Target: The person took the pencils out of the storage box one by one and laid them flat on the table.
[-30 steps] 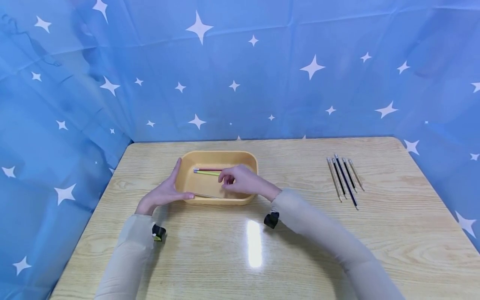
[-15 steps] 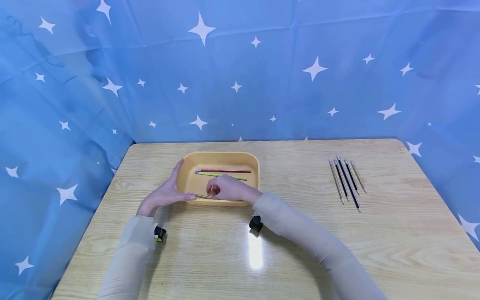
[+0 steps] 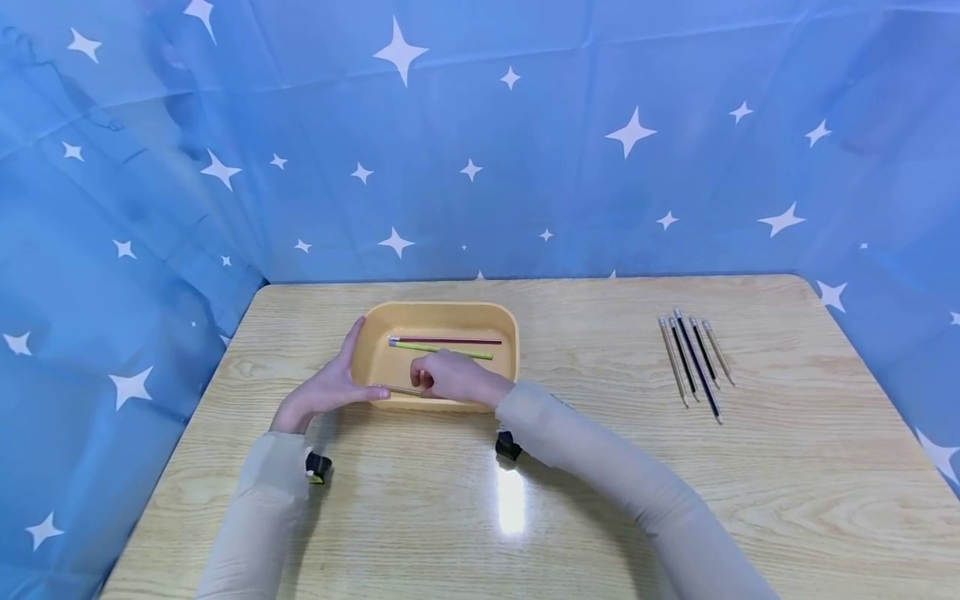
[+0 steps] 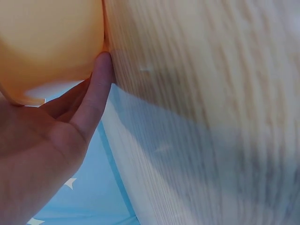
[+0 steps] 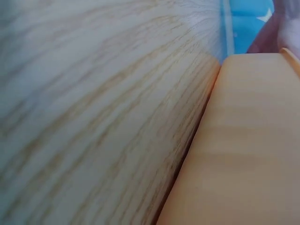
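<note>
A shallow yellow-orange plastic bin [image 3: 438,312] stands on the table in the head view. My left hand [image 3: 327,385] holds its left end, thumb over the front rim and fingers along the outer side; the left wrist view shows that hand [image 4: 56,136] against the bin's wall. Inside the bin, my right hand [image 3: 457,377] has curled fingers at a gold-coloured pencil [image 3: 399,389] lying along the front wall, whose right part the hand hides. Behind it lie a dark red pencil [image 3: 450,340] and a yellow-green pencil [image 3: 474,355]. The right wrist view shows only the bin's outer wall [image 5: 243,140].
Several pencils [image 3: 692,354], black, dark blue and gold-coloured, lie side by side at the right of the wooden table [image 3: 600,517]. A blue star-patterned cloth [image 3: 555,192] hangs behind and at the sides.
My right hand has come down and left inside the bin, to the gold-coloured pencil, uncovering the red and yellow-green ones. My left hand stays at the bin's left end.
</note>
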`<state>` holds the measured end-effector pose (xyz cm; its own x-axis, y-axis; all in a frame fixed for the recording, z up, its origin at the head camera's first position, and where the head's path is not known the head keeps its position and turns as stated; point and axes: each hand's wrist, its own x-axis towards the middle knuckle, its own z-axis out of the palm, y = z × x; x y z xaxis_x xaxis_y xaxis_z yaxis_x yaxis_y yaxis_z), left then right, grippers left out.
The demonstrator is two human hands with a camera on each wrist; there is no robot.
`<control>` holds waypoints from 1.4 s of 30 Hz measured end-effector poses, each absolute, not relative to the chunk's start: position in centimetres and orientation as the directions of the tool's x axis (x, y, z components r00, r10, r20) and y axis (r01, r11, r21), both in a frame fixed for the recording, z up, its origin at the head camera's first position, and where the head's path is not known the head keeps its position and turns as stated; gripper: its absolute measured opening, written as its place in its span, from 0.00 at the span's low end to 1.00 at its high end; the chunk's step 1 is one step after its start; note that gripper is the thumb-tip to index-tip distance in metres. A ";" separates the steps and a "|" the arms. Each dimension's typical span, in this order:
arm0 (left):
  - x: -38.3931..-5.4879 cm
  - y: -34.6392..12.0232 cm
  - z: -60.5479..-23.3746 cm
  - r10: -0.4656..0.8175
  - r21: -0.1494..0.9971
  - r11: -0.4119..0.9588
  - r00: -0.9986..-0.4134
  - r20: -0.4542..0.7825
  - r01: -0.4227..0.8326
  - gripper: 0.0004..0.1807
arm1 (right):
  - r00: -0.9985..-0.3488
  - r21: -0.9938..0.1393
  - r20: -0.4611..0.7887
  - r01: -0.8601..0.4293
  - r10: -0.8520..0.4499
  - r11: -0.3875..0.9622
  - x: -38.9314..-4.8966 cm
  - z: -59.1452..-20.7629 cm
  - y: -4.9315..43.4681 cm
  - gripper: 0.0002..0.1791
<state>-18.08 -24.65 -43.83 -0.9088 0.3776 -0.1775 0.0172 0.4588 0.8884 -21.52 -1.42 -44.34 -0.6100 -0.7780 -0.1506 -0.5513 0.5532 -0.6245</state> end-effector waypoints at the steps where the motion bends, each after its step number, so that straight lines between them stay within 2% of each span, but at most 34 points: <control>1: -18.1 -24.7 -43.8 0.379 0.890 0.456 -0.909 -0.175 0.019 0.68 | -0.613 -0.618 -0.147 -0.556 -0.776 0.556 -21.5 -44.3 -1.4 0.06; 20: -18.0 -24.6 -43.9 0.374 0.884 0.466 -0.912 -0.168 0.029 0.69 | -0.657 -0.566 -0.147 -0.557 -0.739 0.608 -21.4 -44.1 -1.3 0.05; 29: -18.0 -24.5 -43.7 0.380 0.889 0.458 -0.909 -0.171 0.024 0.68 | -0.677 -0.629 -0.152 -0.495 -0.720 0.599 -21.3 -43.9 -1.1 0.08; 37: -18.1 -24.6 -43.8 0.378 0.888 0.459 -0.910 -0.169 0.026 0.68 | -0.670 -0.720 -0.095 -0.464 -0.736 0.515 -21.5 -44.1 -0.8 0.08; 42: -18.0 -24.7 -43.8 0.375 0.883 0.469 -0.912 -0.168 0.031 0.67 | -0.687 -0.772 -0.105 -0.400 -0.719 0.494 -21.5 -43.9 -0.7 0.12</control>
